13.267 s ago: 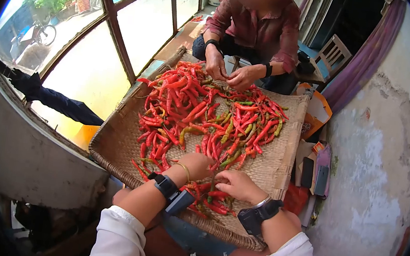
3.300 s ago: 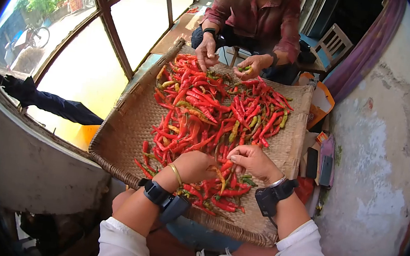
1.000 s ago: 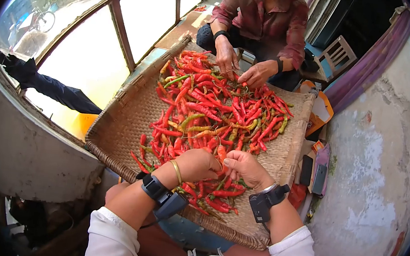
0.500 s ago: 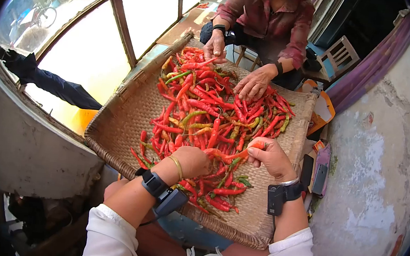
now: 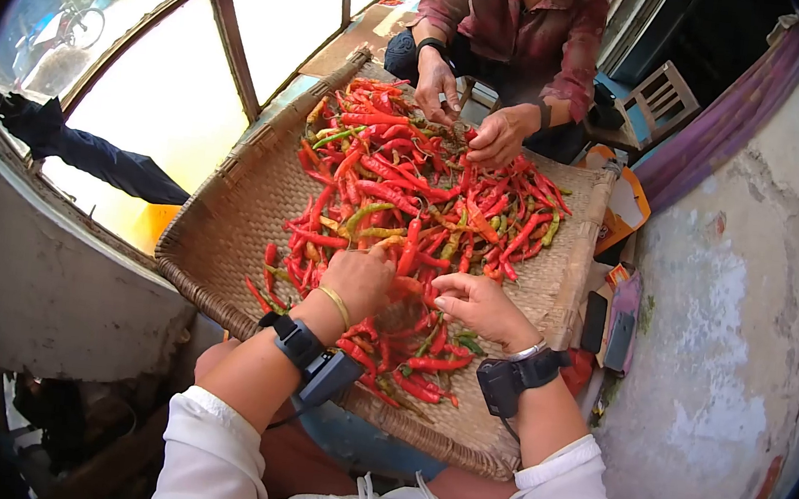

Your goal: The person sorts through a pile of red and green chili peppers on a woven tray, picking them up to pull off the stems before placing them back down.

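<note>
A heap of red chili peppers (image 5: 391, 190), some green or yellowish, lies in a shallow woven tray (image 5: 227, 222). Over the near part of the heap is my left hand (image 5: 360, 280), its fingers curled down at the peppers; a blurred red pepper shows just right of it. My right hand (image 5: 476, 306) is close by on the right, with its fingers bent toward that blur and thumb near the index finger. What either hand's fingertips hold is hidden or smeared.
Across the tray a person in a dark red shirt (image 5: 529, 39) has both hands over the far peppers. Windows and a dark folded umbrella (image 5: 116, 164) are at left. A wooden chair (image 5: 663, 102), boxes and a stained wall (image 5: 731, 333) are at right.
My right hand has moved left and down toward my left hand; the long pepper stretched between them no longer shows. The other person's hands have lifted and drawn closer together.
</note>
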`<action>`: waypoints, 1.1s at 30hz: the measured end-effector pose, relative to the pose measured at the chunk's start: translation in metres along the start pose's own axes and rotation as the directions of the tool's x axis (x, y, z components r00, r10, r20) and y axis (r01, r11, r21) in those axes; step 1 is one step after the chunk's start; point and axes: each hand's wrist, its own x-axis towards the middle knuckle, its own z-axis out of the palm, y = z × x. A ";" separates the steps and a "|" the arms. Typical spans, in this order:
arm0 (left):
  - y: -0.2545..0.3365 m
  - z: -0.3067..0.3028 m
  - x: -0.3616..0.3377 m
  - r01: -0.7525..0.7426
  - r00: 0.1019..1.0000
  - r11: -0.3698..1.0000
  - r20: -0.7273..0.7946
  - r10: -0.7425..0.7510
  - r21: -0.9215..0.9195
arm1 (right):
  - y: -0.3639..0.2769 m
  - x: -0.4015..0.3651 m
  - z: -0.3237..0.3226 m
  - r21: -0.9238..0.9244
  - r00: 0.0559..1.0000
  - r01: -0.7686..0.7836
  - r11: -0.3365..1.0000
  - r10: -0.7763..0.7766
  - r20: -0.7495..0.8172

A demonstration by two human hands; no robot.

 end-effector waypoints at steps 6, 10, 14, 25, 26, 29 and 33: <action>0.001 0.018 0.010 -0.018 0.991 0.999 0.132 0.023 -0.040 | 0.000 -0.001 0.005 -0.029 1.000 0.007 1.000 -0.007 -0.006; 0.011 -0.003 0.008 -0.022 0.974 0.976 0.217 0.070 -0.218 | -0.002 -0.002 0.006 -0.094 1.000 0.010 0.996 -0.009 0.008; 0.009 0.005 0.007 -0.109 0.993 0.671 -0.113 0.038 -0.734 | -0.007 -0.005 0.007 -0.063 0.997 0.074 0.995 -0.074 0.003; 0.015 -0.008 0.012 0.269 0.963 0.086 0.265 -0.056 -0.959 | -0.005 -0.003 0.017 0.306 0.977 -0.145 0.941 0.087 0.197; 0.013 -0.005 0.012 0.268 0.963 0.129 0.269 -0.015 -0.955 | -0.006 -0.005 0.016 0.307 0.975 -0.150 0.940 0.090 0.201; 0.006 -0.004 0.012 0.244 0.959 0.291 0.276 0.071 -0.925 | -0.007 -0.003 0.006 0.174 0.969 -0.201 0.964 0.170 0.178; -0.013 -0.014 0.009 0.120 0.993 0.623 0.098 -0.069 -0.773 | -0.012 -0.001 -0.015 0.543 0.990 -0.091 0.835 0.135 -0.043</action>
